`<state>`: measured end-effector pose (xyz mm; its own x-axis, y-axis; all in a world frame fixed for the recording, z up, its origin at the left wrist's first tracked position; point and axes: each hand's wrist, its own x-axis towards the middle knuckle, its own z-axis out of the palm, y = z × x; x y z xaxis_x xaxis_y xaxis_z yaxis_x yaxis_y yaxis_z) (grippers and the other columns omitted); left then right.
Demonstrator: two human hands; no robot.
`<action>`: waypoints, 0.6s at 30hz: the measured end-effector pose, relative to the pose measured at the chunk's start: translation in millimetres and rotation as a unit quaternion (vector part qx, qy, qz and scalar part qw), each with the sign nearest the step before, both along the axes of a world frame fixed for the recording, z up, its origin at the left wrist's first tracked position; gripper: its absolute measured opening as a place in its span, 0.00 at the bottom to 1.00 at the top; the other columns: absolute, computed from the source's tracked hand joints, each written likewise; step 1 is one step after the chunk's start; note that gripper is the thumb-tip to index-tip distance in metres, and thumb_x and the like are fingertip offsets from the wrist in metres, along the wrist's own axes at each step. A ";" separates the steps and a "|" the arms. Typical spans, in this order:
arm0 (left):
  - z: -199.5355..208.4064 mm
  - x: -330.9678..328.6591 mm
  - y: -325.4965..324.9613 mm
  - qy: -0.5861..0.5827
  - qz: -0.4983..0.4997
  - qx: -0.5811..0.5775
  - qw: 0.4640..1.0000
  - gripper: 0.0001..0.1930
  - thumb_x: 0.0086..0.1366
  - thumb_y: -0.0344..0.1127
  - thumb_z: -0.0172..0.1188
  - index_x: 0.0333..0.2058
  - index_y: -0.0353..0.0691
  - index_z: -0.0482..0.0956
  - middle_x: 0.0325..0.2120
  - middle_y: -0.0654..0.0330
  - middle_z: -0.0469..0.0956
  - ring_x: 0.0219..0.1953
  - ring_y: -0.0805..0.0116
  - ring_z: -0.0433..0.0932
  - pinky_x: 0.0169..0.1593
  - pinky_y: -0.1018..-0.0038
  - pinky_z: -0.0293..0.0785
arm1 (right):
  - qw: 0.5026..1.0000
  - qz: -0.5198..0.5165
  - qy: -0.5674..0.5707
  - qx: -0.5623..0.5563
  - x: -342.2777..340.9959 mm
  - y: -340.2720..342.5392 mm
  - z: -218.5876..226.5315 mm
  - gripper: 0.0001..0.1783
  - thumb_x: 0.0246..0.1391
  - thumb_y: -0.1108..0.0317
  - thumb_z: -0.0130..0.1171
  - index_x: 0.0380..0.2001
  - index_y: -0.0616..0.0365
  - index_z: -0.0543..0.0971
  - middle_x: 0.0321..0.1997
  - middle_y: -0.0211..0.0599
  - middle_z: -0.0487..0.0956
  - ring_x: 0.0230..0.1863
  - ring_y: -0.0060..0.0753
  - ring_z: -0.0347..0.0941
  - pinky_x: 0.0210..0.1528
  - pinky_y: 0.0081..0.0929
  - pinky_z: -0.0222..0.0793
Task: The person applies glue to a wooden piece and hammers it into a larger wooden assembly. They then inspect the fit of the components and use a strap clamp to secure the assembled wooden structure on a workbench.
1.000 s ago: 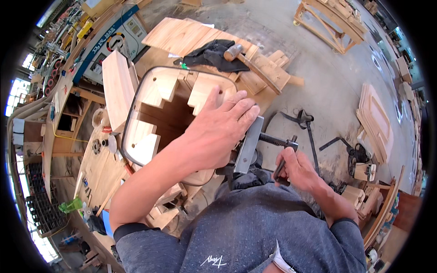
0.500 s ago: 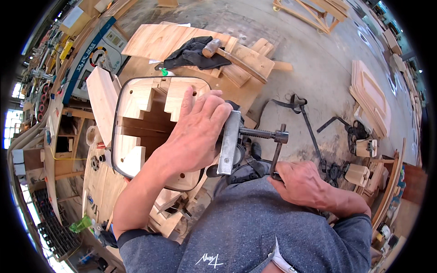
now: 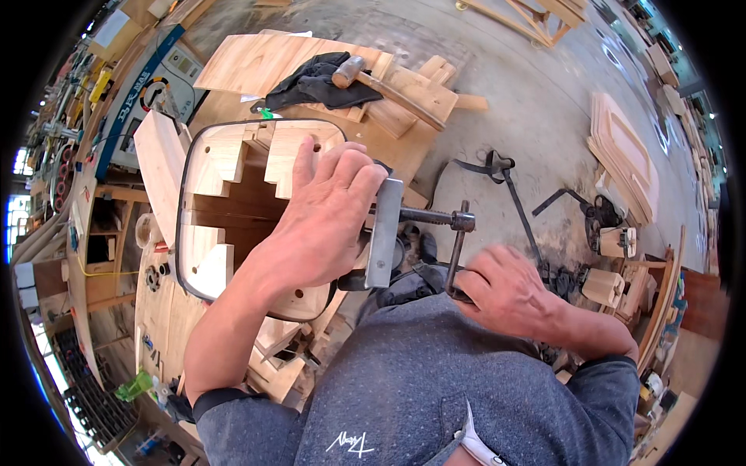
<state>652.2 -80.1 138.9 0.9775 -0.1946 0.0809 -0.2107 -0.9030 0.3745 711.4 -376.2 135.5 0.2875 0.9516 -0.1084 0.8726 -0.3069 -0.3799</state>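
Note:
A hollow wooden body [image 3: 305, 301] with rounded corners and a dark band round its rim stands in front of me. Stepped pale blocks [image 3: 221, 163] sit in its corners, some with small holes. My left hand [image 3: 318, 213] lies over its right side, index finger stretched across the wood and the other fingers bent toward the rim. Along that side is a metal clamp [image 3: 384, 241] with a flat plate and a threaded screw [image 3: 427, 216]. My right hand [image 3: 505, 291] is closed round the lower end of the clamp's crank handle [image 3: 457, 252].
Beyond the body, a workbench holds wooden boards [image 3: 264, 66], a dark cloth [image 3: 311, 85] and a mallet [image 3: 348, 71]. Black straps [image 3: 517, 206] lie on the floor to the right, near stacked wooden panels [image 3: 622, 159]. A tool-laden bench [image 3: 116, 217] stands left.
The body, clamp and bench have shifted slightly left and up in view. My right hand's fingers are more bent at the handle's end. My left hand keeps its place on the wood.

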 end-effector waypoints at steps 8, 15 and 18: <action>-2.1 0.2 1.2 0.017 0.000 -0.002 1.000 0.33 0.50 0.24 0.67 0.56 0.41 0.67 0.52 0.52 0.67 0.68 0.50 0.61 0.75 0.39 0.37 | 0.963 0.068 -0.119 0.234 31.5 10.0 -28.2 0.21 0.43 0.64 0.73 0.41 0.58 0.81 0.55 0.46 0.75 0.63 0.52 0.73 0.66 0.49 0.72; -3.9 -0.4 3.2 0.021 -0.003 0.009 1.000 0.35 0.48 0.20 0.64 0.57 0.40 0.66 0.53 0.54 0.67 0.69 0.50 0.61 0.75 0.35 0.36 | 0.936 0.108 -0.155 0.297 46.0 13.9 -50.2 0.21 0.46 0.58 0.77 0.39 0.57 0.81 0.52 0.45 0.76 0.56 0.53 0.77 0.55 0.44 0.80; -4.4 -1.1 3.2 0.011 0.002 -0.005 1.000 0.33 0.49 0.21 0.64 0.56 0.39 0.66 0.53 0.54 0.67 0.69 0.51 0.60 0.75 0.35 0.36 | 0.924 0.107 -0.150 0.335 52.9 19.6 -54.0 0.21 0.48 0.56 0.76 0.37 0.56 0.79 0.49 0.43 0.77 0.50 0.51 0.80 0.48 0.41 0.82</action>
